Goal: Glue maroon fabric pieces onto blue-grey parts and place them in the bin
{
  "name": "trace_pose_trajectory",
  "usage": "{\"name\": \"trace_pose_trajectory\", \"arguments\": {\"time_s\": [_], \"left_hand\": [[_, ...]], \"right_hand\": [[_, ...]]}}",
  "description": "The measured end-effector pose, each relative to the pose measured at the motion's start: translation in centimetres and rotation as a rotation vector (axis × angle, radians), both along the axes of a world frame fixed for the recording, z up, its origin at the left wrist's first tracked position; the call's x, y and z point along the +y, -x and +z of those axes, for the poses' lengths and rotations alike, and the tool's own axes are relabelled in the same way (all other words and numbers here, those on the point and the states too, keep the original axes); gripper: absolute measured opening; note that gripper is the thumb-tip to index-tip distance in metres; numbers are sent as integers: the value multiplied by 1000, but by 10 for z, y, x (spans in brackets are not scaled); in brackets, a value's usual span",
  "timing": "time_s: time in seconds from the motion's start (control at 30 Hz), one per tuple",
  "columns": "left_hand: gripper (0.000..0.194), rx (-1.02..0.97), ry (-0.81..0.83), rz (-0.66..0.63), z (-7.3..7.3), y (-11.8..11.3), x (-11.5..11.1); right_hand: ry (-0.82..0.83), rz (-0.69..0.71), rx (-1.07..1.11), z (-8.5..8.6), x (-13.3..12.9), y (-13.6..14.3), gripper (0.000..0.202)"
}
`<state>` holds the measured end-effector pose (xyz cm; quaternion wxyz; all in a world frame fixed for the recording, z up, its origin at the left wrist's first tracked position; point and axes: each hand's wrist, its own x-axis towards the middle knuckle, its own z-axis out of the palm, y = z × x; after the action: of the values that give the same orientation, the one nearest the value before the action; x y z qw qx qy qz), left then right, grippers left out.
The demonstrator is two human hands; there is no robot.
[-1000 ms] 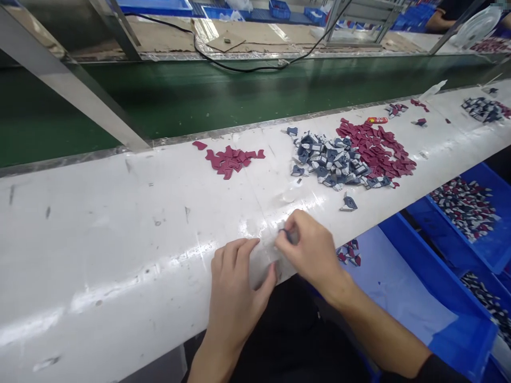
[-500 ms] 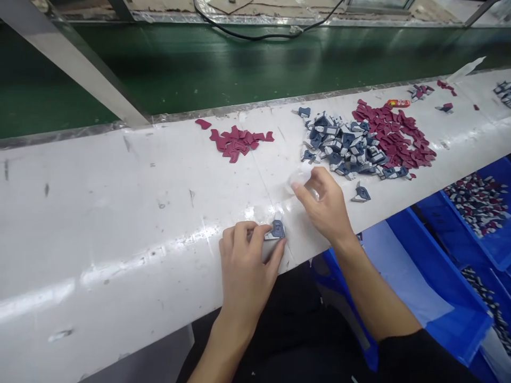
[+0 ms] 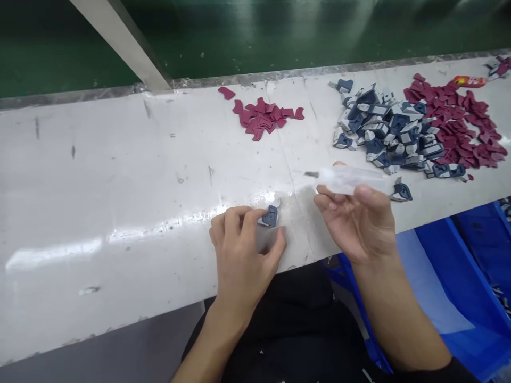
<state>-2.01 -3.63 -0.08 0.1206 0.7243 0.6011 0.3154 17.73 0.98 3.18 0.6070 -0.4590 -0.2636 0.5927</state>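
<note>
My left hand rests on the white table, fingers curled at a small blue-and-white moulded piece. The index fingertip touches the left side of that piece; the thumb lies just below it. My right hand is raised over the table, palm partly up, and grips a translucent white squeeze bottle between thumb and fingers. The bottle lies nearly level, its thin dark nozzle pointing left, slightly blurred. It is apart from the piece in the left hand.
A pile of blue-and-white pieces lies right, beside many maroon flat pieces. A smaller maroon heap lies behind my hands. One loose piece sits near the right hand. A metal post stands at the back; blue bins are below right.
My right hand has turned palm up and moved right, bringing the bottle level and into plain sight. My left hand stays at the same piece. The view has tilted down and shifted left.
</note>
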Motion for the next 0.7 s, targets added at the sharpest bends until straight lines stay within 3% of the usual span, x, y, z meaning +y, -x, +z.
{"name": "trace_pose_trajectory", "arguments": {"time_s": [0.1, 0.3, 0.53, 0.7], "left_hand": [[17, -37, 21, -6, 0, 1, 0], [19, -81, 74, -1, 2, 2, 1], [18, -93, 107, 16, 2, 0, 1], [18, -99, 109, 24, 2, 0, 0]], "right_hand": [[-37, -89, -68, -3, 3, 11, 28], [-187, -142, -549, -22, -14, 28, 36], [-258, -91, -833, -25, -18, 32, 38], [-255, -19, -903, -24, -18, 31, 38]]}}
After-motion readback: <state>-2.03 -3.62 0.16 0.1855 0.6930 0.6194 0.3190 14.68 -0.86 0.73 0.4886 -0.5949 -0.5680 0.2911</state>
